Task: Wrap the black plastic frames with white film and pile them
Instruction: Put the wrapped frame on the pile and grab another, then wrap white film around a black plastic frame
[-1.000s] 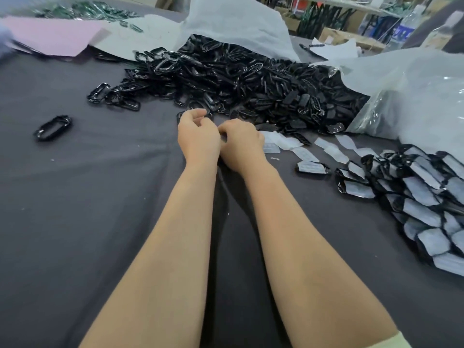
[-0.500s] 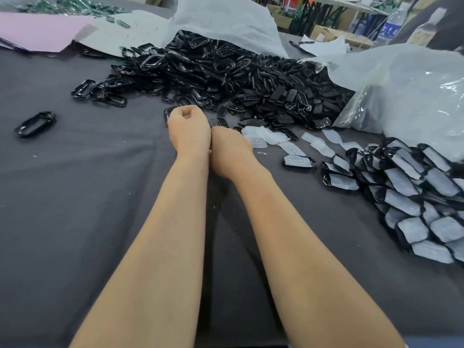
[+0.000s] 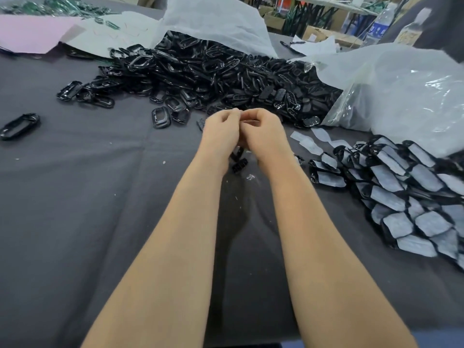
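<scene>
– Okay, head view, the only one. Hands?
– Left hand point(image 3: 221, 129) and right hand point(image 3: 266, 129) meet mid-table, knuckles up, fingers curled, fingertips touching. Both pinch a thin pale film piece point(image 3: 247, 119) between them.
– Frame?
– One black frame point(image 3: 238, 160) shows just under the wrists, on the near side of the hands. Whether it's held or lying on the grey cloth point(image 3: 75, 197), I cannot tell.
– Rest of the stock?
– The unwrapped heap point(image 3: 226, 79) sits far, spilling from a white bag point(image 3: 213, 23). One stray frame point(image 3: 20, 125) is far left. Loose film cut-outs point(image 3: 308, 144) lie right of the hands. The wrapped pile point(image 3: 401, 192) is near right, beside a clear plastic bag point(image 3: 401, 91).
– Handling?
– My guess: the frames are light, stiff and glossy, so a bit slippery. The middle is hollow, so take one by its long edges. The film looks thin and floppy and likely creases easily. Pinch it at the ends, keep it taut, lay it over the opening.
– Stage?
– Looks like readying film for a frame, wrap not yet done. Piling would come after, onto the right pile.
</scene>
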`<state>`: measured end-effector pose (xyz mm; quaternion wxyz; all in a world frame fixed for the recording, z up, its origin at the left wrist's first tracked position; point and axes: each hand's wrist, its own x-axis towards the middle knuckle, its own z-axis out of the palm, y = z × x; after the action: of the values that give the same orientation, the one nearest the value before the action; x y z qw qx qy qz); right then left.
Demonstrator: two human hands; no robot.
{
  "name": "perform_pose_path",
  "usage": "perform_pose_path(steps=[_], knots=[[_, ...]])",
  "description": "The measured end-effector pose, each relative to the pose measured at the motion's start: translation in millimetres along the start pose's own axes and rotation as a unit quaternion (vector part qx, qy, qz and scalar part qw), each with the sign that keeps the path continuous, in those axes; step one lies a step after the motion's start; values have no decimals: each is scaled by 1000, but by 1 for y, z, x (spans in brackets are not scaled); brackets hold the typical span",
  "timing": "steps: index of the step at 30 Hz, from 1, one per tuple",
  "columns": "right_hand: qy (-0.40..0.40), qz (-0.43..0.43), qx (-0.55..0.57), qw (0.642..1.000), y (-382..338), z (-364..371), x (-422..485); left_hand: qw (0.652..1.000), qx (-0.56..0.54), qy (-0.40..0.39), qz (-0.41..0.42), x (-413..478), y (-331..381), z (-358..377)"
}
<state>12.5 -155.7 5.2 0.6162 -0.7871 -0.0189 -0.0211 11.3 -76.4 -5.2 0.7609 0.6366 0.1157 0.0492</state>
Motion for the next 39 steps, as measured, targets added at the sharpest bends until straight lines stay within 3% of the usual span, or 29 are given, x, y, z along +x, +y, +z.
perform_pose_path(steps=[2, 6, 8, 11, 15, 19, 24, 26, 28, 30, 32, 36, 39], knots=[[3, -3, -15, 1000, 4, 0, -2, 999, -23, 25, -39, 0, -3, 7], [41, -23, 76, 996, 8, -7, -4, 958, -260, 51, -107, 3, 1, 7], [55, -37, 19, 998, 11, -11, -5, 943, -308, 58, -106, 4, 4, 6], [0, -17, -92, 996, 14, -12, -8, 941, -318, 49, -100, 1, 2, 6], [-3, -11, -55, 998, 13, -14, -9, 961, -269, 37, -55, 0, -1, 5], [34, 0, 105, 994, 13, -15, -11, 996, -90, 19, 2, -1, -5, -1], [66, 38, 189, 979, 13, -16, -9, 998, 32, -16, 58, -7, -7, -7], [74, 48, 144, 986, 12, -18, -10, 996, 40, 23, 74, -6, -7, -9], [56, 38, -52, 996, 12, -22, -11, 994, 1, 82, 78, -3, -7, -11], [-18, 27, -262, 965, 9, -25, -15, 987, -46, 133, 79, 0, -8, -15], [-100, 35, -369, 923, 3, -23, -20, 981, -84, 158, 74, 2, -8, -16], [-127, 18, -380, 916, 1, -19, -21, 979, -105, 167, 60, 3, -9, -15], [-53, 4, -219, 974, 5, -19, -17, 981, -105, 152, 57, 3, -8, -14]])
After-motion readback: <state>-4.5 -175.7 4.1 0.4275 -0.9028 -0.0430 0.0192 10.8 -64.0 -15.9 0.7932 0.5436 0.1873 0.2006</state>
